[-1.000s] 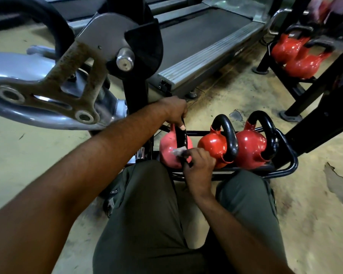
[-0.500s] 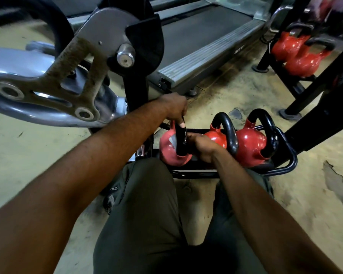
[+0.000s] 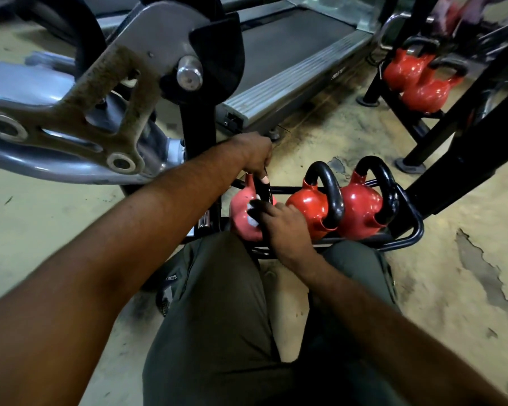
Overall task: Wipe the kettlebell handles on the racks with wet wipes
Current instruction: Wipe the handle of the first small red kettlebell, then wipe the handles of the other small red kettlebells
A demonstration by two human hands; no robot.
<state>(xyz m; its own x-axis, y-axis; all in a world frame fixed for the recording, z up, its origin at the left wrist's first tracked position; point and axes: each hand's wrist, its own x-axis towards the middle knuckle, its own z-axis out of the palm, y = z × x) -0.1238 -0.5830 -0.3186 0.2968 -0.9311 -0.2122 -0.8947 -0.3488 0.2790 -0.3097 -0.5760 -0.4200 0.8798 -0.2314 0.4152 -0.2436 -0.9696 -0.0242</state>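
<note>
Five red kettlebells (image 3: pixel 241 212) (image 3: pixel 308 206) (image 3: pixel 361 212) (image 3: pixel 402 68) (image 3: pixel 425 92), two black racks (image 3: pixel 417 230) (image 3: pixel 423 139), two hands (image 3: pixel 255 155) (image 3: pixel 285 227), one white wipe (image 3: pixel 252 221), one treadmill (image 3: pixel 291 42).

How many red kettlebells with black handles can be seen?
5: three red kettlebells on the near black rack, left, middle, right; two on the far rack, upper right. Others may be hidden there.

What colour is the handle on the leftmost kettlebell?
Black metal handle; pinkish-red body. Head view.

Dim indoor light, glare on the metal arm (image 3: pixel 27 80) at 10 o'clock; wide-angle bending at the edges; blur at 1 o'clock.
</note>
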